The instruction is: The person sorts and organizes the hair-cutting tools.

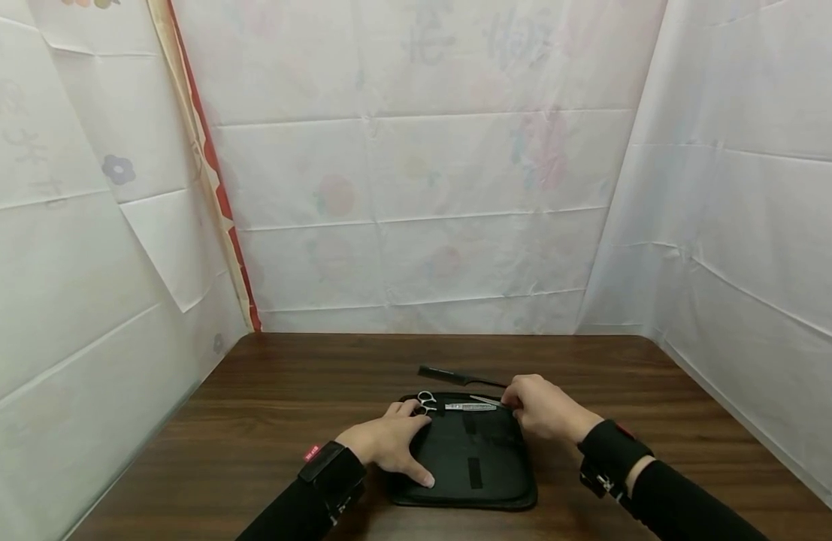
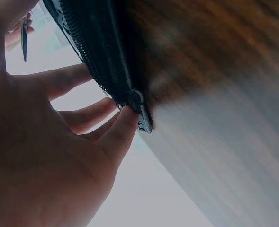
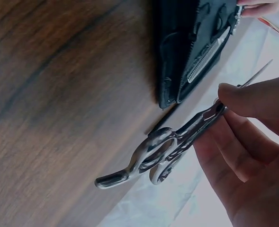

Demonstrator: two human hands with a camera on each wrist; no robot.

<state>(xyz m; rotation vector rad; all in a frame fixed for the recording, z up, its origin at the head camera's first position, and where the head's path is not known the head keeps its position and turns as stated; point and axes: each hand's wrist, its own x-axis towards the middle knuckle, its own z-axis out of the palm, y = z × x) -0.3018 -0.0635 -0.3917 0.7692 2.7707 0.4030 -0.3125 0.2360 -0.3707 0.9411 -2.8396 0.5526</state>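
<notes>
Right hand point(image 1: 544, 409) pinches scissors point(image 3: 196, 127) near the pivot, blades over black case point(image 1: 449, 451), far right; left hand point(image 1: 388, 439), fingers spread, steadies its left edge; advise level blades (thinning shears point(image 1: 471, 407) close by)

A black case point(image 1: 446, 462) with rounded corners and a zipper edge lies flat on the tabletop, its strapped side facing up. The left hand point(image 1: 387, 439) rests spread along its left side, thumb touching the edge. Thinning scissors point(image 1: 471, 407), silver with a toothed blade, lie crosswise near the case's far edge, loops to the left by the left hand's fingertips. The right hand point(image 1: 549, 412) pinches shiny silver scissors point(image 3: 196, 128) around the middle, above the case's far right corner; their slim tip points left, loops away from the case.
</notes>
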